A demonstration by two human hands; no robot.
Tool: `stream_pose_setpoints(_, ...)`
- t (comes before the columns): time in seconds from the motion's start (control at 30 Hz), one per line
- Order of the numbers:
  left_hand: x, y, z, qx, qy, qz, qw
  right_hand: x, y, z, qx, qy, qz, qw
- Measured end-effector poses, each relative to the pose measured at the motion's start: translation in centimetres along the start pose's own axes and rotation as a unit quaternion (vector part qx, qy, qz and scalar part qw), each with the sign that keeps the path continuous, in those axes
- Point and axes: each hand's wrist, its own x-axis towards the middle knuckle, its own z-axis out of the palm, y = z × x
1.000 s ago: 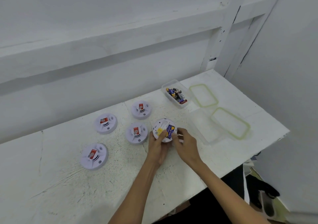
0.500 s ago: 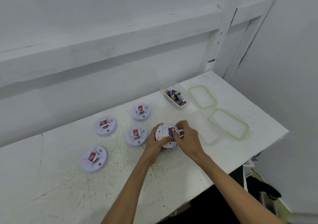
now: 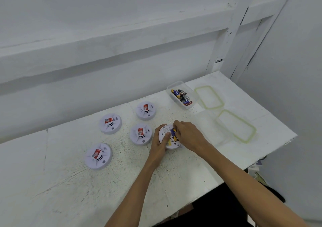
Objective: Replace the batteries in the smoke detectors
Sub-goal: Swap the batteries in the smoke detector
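Observation:
A white smoke detector (image 3: 165, 131) lies back-up on the white table, its battery bay showing a blue and yellow battery (image 3: 173, 132). My left hand (image 3: 159, 144) grips the detector's left rim, thumb pressed on its back. My right hand (image 3: 189, 135) curls over the right side, fingertips pinching at the battery. Several other detectors lie face-up to the left, each with a red sticker: one (image 3: 145, 110) behind, one (image 3: 140, 134) beside my left hand, one (image 3: 110, 123) farther left and one (image 3: 98, 156) nearest the front.
A clear tub (image 3: 190, 105) holding several loose batteries stands at the back right. Two clear lids with green seals (image 3: 209, 97) (image 3: 237, 125) and a clear empty tub (image 3: 211, 131) lie right of my hands. The table's right edge (image 3: 271, 153) drops off nearby.
My right hand moved up over the detector's back and onto the battery. My left thumb slid onto the detector's back. The detector now lies flatter on the table.

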Motion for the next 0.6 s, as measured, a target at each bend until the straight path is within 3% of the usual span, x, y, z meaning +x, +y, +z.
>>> stream_pose_setpoints(0.33,-0.1,-0.2,0.4,-0.009,0.017,0.000,1.000,1.1,-0.2,-0.8,-0.048,-0.018,0.021,0.998)
stream_pose_setpoints(0.6,0.2,-0.1,0.1,-0.017,0.004,0.007,1.000,0.2,0.4,-0.8,0.086,-0.016,0.062,0.994)
